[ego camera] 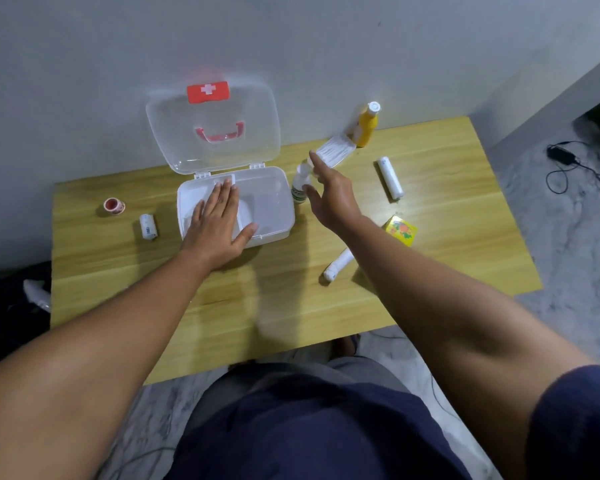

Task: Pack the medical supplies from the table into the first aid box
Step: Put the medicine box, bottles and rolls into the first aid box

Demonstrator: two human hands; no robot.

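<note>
The white first aid box (274, 216) lies open on the wooden table (274, 306), its clear lid with a red cross label leaning against the wall. My left hand (219, 223) rests flat over the box's left part, fingers spread. My right hand (329, 195) hovers open just right of the box, fingers apart, beside a small clear bottle (300, 185) and reaching toward a pack of cotton swabs (336, 152). A yellow bottle (366, 126) stands at the back. White bandage rolls lie at the right (390, 178), the front (338, 265) and the left (148, 226).
A red-and-white tape roll (114, 206) sits at the table's left. A small yellow box (400, 230) lies under my right forearm's far side. A black adapter with cables (561, 155) lies on the floor at right. The wall runs right behind the box.
</note>
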